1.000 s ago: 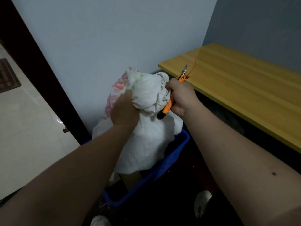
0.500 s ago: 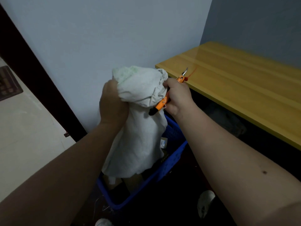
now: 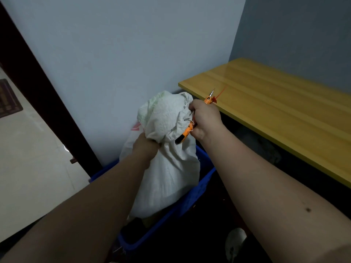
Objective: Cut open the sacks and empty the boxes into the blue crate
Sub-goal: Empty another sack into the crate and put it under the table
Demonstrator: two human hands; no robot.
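Gripping the upended sack point(image 3: 167, 168) over the blue crate point(image 3: 197, 194), my left hand point(image 3: 146, 147) is bunching it at 9 o'clock; my right hand point(image 3: 204, 120), at 3, is clenching cloth plus the orange cutter point(image 3: 185, 132), so boxes drop inside.

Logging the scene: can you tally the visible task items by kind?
Sacks: 1
Crates: 1
Cutters: 1
Hands: 2, left, right
Total: 5

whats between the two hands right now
In the head view, the bunched top of the white sack fills the stretch between the left hand and the right hand, which also holds an orange cutter. Both hands grip the sack over the blue crate.
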